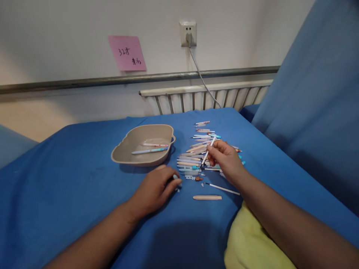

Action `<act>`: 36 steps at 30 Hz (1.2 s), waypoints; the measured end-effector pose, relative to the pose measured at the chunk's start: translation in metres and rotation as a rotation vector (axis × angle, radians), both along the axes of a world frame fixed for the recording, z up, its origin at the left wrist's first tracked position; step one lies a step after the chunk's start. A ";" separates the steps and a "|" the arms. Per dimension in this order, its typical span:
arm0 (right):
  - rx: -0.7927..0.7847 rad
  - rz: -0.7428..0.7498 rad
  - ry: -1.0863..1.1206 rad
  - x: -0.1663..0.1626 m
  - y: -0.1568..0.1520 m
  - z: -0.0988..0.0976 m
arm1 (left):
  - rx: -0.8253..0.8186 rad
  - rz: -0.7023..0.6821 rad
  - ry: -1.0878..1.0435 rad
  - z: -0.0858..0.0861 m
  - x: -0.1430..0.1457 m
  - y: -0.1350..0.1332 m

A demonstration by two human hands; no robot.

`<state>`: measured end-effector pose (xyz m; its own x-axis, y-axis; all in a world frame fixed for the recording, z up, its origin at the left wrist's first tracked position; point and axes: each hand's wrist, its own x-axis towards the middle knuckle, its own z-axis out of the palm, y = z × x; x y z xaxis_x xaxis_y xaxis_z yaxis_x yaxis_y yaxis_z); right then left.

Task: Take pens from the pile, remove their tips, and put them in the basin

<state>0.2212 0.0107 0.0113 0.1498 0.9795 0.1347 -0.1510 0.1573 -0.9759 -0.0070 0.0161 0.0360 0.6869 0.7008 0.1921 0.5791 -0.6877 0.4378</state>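
Observation:
My right hand (pixel 223 158) pinches a slim white pen refill (pixel 208 152), tilted with its dark tip down, above a spread of pen parts. My left hand (pixel 157 188) rests on the blue cloth, curled around a pale blue pen piece (pixel 175 177), mostly hidden by the fingers. Between the hands lie several pen barrels (pixel 188 163) in cream and pale blue, with small clips and tips beside them. Nearer to me are a loose refill (pixel 224 189) and a peach pen barrel (pixel 207 197).
A beige basin (pixel 127 147) stands at left behind my left hand, holding a blue pen (pixel 150 151) and a patterned pen (pixel 154 145). Yellow fabric (pixel 252 243) lies under my right forearm. Behind are a metal rail (pixel 230 86), a plugged-in cable (pixel 199 71) and a blue curtain (pixel 316 82).

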 end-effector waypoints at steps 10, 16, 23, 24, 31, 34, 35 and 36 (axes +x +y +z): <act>0.026 -0.074 0.044 0.008 -0.003 0.010 | 0.136 0.131 -0.168 -0.010 -0.008 -0.002; 0.242 -0.338 0.175 0.045 -0.005 0.033 | 0.078 0.041 -0.104 -0.016 0.000 -0.004; 0.324 -0.500 0.252 0.070 -0.005 0.046 | -0.005 0.027 0.057 -0.020 0.006 0.002; 0.322 -0.501 0.249 0.070 -0.005 0.046 | 0.012 0.031 0.026 -0.020 0.004 0.003; 0.273 -0.428 0.209 0.052 -0.005 0.040 | 0.006 0.030 -0.013 -0.016 0.002 0.002; 0.244 -0.363 0.197 0.041 -0.005 0.034 | -0.018 0.016 0.002 -0.016 0.004 0.002; 0.234 -0.346 0.187 0.039 -0.004 0.032 | 0.003 0.032 -0.031 -0.016 0.003 0.001; 0.225 -0.334 0.176 0.037 -0.004 0.030 | 0.031 0.055 -0.071 -0.016 0.002 0.001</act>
